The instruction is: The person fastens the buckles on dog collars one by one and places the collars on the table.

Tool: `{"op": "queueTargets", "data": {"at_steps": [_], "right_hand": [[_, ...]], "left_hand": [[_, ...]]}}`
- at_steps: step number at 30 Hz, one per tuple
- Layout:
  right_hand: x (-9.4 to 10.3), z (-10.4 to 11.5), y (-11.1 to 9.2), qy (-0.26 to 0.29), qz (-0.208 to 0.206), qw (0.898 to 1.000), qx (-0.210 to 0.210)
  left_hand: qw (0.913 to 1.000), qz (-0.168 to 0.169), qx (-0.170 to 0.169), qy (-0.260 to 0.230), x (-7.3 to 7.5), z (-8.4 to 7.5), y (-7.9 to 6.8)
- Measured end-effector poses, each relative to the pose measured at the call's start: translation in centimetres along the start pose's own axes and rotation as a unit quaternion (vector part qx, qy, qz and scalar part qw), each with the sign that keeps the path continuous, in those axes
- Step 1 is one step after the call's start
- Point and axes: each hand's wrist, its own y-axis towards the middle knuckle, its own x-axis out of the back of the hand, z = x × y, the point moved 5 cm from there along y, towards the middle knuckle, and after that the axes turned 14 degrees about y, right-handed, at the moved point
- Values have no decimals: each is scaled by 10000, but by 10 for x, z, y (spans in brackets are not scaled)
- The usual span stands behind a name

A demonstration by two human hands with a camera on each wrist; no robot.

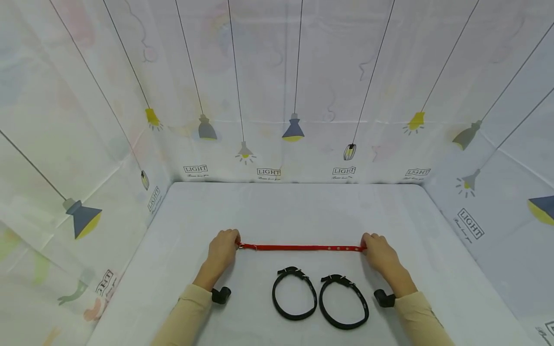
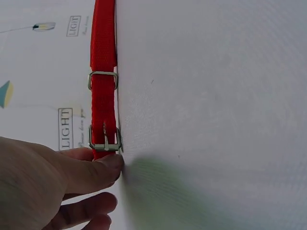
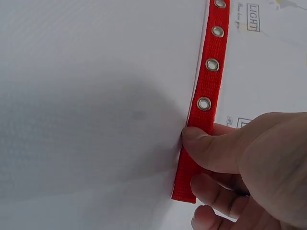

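Note:
A red collar [image 1: 298,248] stretches straight between both hands in the head view. My left hand [image 1: 222,250] pinches its buckle end between thumb and fingers. In the left wrist view the metal buckle [image 2: 105,139] sits just beyond the thumb, with a rectangular metal loop [image 2: 103,80] farther along the strap. My right hand [image 1: 380,252] pinches the other end. There, the thumb lies over the red webbing below several metal eyelets [image 3: 204,103], and the squared tip hangs past the fingers.
Two black collars, each buckled into a ring, lie on the white table [image 1: 207,206] nearer the body: a left one [image 1: 295,317] and a right one [image 1: 344,326]. A white curtain [image 1: 259,62] printed with lamps stands around the table's back and sides.

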Motion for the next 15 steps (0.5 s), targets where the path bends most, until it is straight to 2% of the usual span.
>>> {"op": "queueTargets", "data": {"at_steps": [6, 10, 13, 15], "right_hand": [[1, -9, -4, 226, 149, 9991, -316], [5, -14, -10, 340, 35, 9985, -420], [10, -17, -15, 589, -178, 9976, -312], [16, -19, -19, 882, -296, 9954, -220]], "left_hand": [[9991, 89, -26, -420, 0, 2, -4], [9973, 162, -22, -711, -5, 6, -9], [9916, 245, 93, -1263, -7, 14, -11], [9829, 325, 254, -1793, -7, 21, -13]]}}
